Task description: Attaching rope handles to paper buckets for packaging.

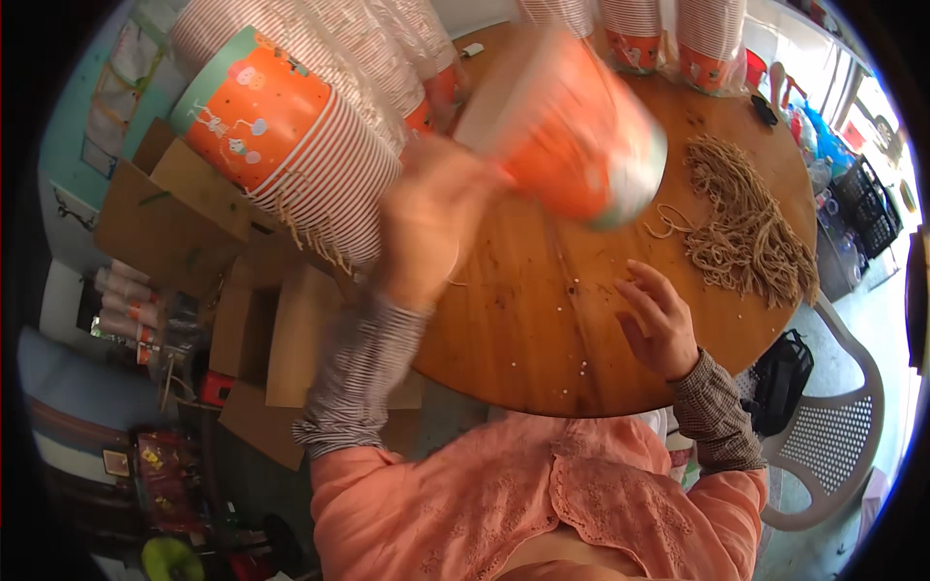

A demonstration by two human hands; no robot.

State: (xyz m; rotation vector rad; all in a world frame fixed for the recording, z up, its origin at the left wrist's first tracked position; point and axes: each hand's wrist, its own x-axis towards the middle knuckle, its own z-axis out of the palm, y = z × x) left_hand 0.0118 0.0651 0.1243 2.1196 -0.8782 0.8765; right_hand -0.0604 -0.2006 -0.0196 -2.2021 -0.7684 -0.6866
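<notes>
My left hand (pixel 426 208), blurred by motion, grips an orange paper bucket (pixel 581 136) near its pale rim. The bucket is tilted above the table, its green-banded end toward the right; its print is smeared. My right hand (pixel 659 320) hovers over the near right of the table with fingers apart and nothing in them. Left of my left hand leans a long nested stack of similar buckets (pixel 262 111), with short strands of twine hanging along its side. A heap of tan twine (pixel 746 223) lies on the right of the table, beyond my right hand.
The round wooden table (pixel 523 329) has small white bits near its front edge. More wrapped bucket stacks (pixel 712 48) stand at the back. Open cardboard boxes (pixel 300 329) sit at the left. A grey plastic chair (pixel 833 416) and black crate (pixel 865 206) are at the right.
</notes>
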